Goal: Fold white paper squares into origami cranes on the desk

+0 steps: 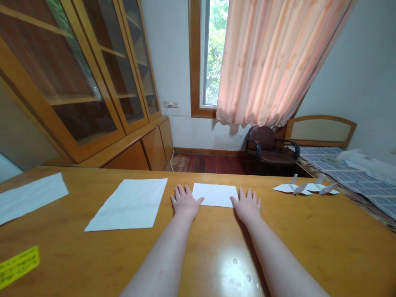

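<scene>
A small white rectangular sheet of paper (215,194) lies flat on the wooden table (204,247). My left hand (185,202) rests palm down at its left edge, fingers spread, the thumb touching the paper's lower left corner. At the opposite edge my right hand (248,205) also lies flat with fingers apart, its thumb on the lower right corner. Neither hand grips anything. To the left of my left hand is a larger white sheet (130,204), and farther left another white sheet (31,196) reaches the picture's edge.
Several folded white paper figures (305,188) stand on the table's right side. A yellow label (19,266) is at the lower left. Beyond the table are a glass-door cabinet (93,82), a brown armchair (266,144), a pink curtain (272,62) and a bed (349,165).
</scene>
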Available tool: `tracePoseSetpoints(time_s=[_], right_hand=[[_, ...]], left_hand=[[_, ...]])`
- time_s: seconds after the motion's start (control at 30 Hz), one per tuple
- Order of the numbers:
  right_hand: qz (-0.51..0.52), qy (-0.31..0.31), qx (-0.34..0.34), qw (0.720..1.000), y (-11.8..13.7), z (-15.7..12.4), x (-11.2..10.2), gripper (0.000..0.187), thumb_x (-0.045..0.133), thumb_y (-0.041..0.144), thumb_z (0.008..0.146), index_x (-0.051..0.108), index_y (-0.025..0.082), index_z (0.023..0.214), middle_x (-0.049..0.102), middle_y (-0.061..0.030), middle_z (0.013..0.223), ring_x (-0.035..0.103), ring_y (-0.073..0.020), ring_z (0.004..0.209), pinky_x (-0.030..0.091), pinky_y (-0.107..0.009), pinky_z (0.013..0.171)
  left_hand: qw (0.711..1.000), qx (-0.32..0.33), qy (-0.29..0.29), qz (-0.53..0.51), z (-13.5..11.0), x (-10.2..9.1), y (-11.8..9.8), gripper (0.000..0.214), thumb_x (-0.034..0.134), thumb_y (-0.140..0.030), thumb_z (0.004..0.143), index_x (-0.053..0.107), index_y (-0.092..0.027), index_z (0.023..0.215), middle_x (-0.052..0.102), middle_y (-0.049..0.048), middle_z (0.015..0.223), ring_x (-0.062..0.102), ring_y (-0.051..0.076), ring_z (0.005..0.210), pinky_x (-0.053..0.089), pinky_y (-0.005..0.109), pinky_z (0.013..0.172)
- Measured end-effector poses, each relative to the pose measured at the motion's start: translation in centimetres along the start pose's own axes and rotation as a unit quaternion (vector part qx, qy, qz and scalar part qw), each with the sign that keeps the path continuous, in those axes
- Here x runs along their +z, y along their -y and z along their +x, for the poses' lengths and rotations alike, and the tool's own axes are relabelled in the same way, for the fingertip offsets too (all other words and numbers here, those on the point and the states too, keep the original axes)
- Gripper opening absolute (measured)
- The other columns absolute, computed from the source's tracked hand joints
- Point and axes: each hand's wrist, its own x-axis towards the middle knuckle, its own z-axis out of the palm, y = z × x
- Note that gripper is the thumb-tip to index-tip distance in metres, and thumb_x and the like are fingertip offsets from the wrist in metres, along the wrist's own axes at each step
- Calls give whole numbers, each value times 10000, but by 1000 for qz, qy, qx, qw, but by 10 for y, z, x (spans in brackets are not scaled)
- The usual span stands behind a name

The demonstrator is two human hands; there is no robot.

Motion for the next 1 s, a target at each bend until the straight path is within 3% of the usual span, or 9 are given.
tracePoseSetpoints(time_s=[0.17,0.27,0.37,0.53,0.73,1.0], right_hand=[[-1,-56,29,998,-7,4,-5,667,383,528,860,361,123,1390,288,-216,1453,273,-368,1321,205,-509,1038],[8,-80,-1,997,-6,3,-10,535,413,409,869,461,119,1316,420,-190,1373,383,-330,1246,245,-467,1025],[35,-67,-39,996,-4,1,-12,448,395,419,869,606,135,1143,536,-177,1241,467,-310,1144,308,-428,979],[65,-68,-53,994,-4,3,-11,456,460,444,822,615,159,1142,525,-148,1267,437,-312,1168,315,-405,984],[85,-67,-58,992,-5,5,-9,433,490,423,797,633,161,1110,567,-129,1211,460,-299,1133,321,-389,981],[123,-74,-72,987,-6,8,-6,297,526,370,790,678,184,965,627,-101,1091,520,-257,1055,360,-342,935]], left_hand=[[1000,18,6,-10,3,-2,-1,850,429,-671,744,329,-141,1401,209,204,1499,158,357,1385,162,534,1086],[999,41,7,-15,4,0,-1,761,447,-630,761,355,-211,1390,242,162,1499,161,339,1388,157,531,1087],[999,43,7,-24,4,0,-1,724,466,-616,761,380,-240,1373,279,148,1489,180,336,1383,168,537,1083],[996,60,-5,-64,4,-3,-3,668,534,-522,763,409,-210,1341,345,139,1457,243,316,1362,177,513,1093],[985,114,-24,-123,3,-4,-4,588,576,-367,766,423,-189,1304,502,110,1332,430,260,1239,283,394,1056],[984,96,-34,-148,1,-9,-4,675,613,-321,747,350,-173,1350,481,132,1336,469,282,1200,369,376,981]])
